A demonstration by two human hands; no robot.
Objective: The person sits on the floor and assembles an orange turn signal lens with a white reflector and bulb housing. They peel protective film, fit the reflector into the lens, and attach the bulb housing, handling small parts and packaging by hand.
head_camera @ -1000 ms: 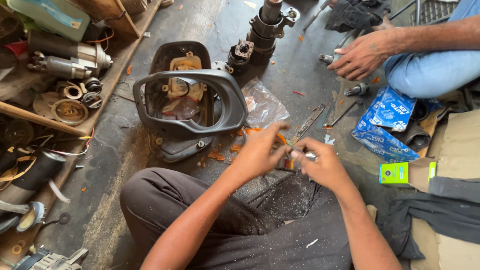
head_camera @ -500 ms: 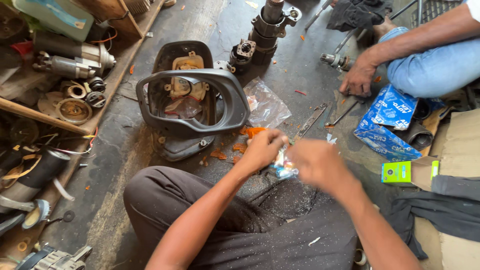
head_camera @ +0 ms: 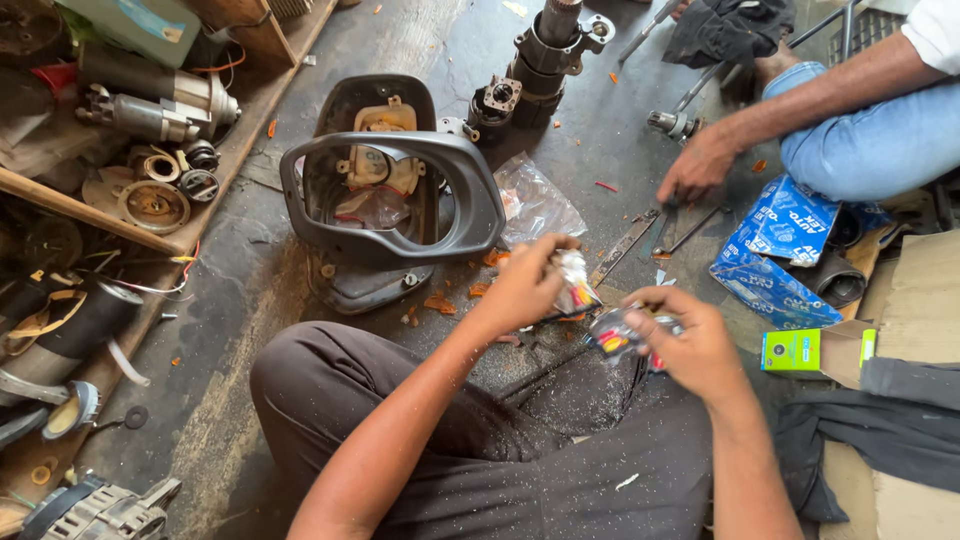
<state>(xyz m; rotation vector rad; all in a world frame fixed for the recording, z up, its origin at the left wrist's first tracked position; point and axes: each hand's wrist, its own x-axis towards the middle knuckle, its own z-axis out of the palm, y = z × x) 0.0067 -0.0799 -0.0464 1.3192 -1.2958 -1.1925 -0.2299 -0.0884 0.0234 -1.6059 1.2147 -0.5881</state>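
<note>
Your hands have pulled apart since a sec ago: left hand [head_camera: 525,285] now pinches one torn piece of the small plastic packet [head_camera: 575,280], right hand [head_camera: 690,345] grips the other piece [head_camera: 615,335]. Both sit near your lap, just right of the grey mirror housing [head_camera: 400,190]. Packet looks open now.

A grimy grey concrete floor [head_camera: 230,300], streaked with pale dust and littered with orange shavings [head_camera: 438,302], lies under even daylight. A low wooden shelf [head_camera: 100,215] crammed with oily metal parts runs along one side.
</note>
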